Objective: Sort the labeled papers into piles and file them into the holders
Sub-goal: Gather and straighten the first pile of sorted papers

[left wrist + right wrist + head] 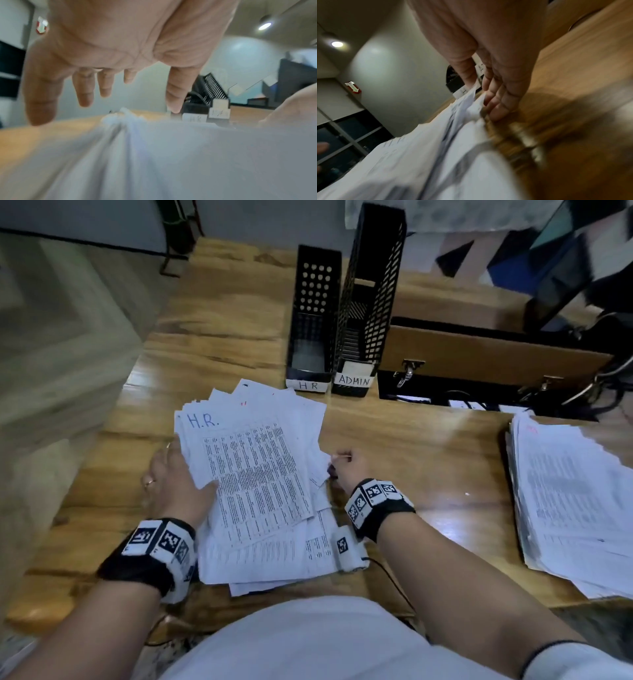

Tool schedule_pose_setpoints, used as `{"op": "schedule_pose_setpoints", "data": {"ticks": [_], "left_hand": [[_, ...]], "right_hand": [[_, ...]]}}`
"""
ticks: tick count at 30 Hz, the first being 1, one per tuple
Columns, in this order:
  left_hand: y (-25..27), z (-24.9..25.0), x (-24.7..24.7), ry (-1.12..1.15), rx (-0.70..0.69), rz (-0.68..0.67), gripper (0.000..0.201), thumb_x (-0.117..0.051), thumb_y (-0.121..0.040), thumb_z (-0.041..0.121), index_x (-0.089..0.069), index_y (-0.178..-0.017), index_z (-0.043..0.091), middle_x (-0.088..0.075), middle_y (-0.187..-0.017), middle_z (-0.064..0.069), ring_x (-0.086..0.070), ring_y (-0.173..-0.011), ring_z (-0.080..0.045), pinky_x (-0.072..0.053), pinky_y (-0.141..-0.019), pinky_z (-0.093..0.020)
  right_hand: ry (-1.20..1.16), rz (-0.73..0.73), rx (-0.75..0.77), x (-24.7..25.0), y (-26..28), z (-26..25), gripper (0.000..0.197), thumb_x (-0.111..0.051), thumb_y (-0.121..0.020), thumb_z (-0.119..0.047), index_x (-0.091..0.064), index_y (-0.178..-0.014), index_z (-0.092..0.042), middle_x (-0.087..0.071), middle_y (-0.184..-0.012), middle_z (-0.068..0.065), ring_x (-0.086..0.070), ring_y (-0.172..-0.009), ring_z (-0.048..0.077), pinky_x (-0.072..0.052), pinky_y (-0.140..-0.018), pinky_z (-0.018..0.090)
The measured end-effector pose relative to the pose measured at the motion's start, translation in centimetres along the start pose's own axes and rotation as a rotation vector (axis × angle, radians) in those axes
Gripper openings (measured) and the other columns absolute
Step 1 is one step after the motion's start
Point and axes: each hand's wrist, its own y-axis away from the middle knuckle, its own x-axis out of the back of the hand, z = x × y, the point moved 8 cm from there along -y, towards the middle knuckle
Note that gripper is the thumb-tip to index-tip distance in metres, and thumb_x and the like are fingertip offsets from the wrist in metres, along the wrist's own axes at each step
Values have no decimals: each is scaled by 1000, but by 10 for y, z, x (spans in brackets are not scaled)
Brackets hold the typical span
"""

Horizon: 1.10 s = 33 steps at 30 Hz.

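A fanned pile of printed papers (257, 474), its top sheet marked "H.R." in blue, lies on the wooden table (411, 446) in front of me. My left hand (171, 474) sits at the pile's left edge. In the left wrist view its fingers (85, 94) hang spread and fairly straight over the sheets (171, 155). My right hand (342, 465) is at the pile's right edge; thumb and fingers (496, 105) pinch the sheets' edge (471, 97). Behind the pile stand two black holders, labelled HR (313, 313) and ADMIN (370, 296); both look empty.
A second thick stack of papers (575, 501) lies at the table's right side. A brown box with metal latches (479, 354) and some cables (462, 402) sit behind it, right of the holders. The table's left edge (102, 440) drops to the floor.
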Motion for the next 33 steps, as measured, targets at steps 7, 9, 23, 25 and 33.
{"op": "schedule_pose_setpoints", "data": {"ticks": [7,9,23,25,33], "left_hand": [[116,163,10,349,-600,-328,17,-64,-88,31,-63,-104,33,-58,-114,18,-57,-104,2,-46,-84,-21],[144,202,-8,469,-621,-476,11,-65,-88,28,-66,-98,32,-64,-103,20,-61,-91,2,-47,-74,-13],[201,324,-247,410,-295,-857,13,-63,-90,12,-57,-100,16,-55,-93,-2,-64,-99,-29,-55,-86,-50],[204,326,-269,407,-237,-853,17,-63,-90,11,-55,-105,13,-54,-90,-1,-62,-93,-25,-55,-87,-44],[196,321,-302,398,-138,-742,35,-66,-88,28,-50,-119,19,-61,-107,2,-61,-103,-21,-54,-87,-39]], "right_hand": [[-186,264,29,148,2,6,10,-51,-95,-7,-56,-93,-15,-62,-86,3,-62,-79,21,-56,-79,41],[-175,378,45,202,-2,16,14,-53,-92,-8,-58,-87,-19,-62,-82,1,-62,-80,21,-56,-81,44],[547,594,-424,494,-13,169,81,-80,-67,-46,-42,-130,-11,-48,-127,20,-51,-117,39,-48,-95,48],[512,577,-426,508,-11,178,103,-84,-58,-55,-34,-137,-12,-48,-132,20,-52,-118,40,-51,-90,51],[202,340,-412,498,-49,187,112,-99,-35,-26,-46,-131,1,-60,-124,20,-61,-105,37,-52,-75,44]]}}
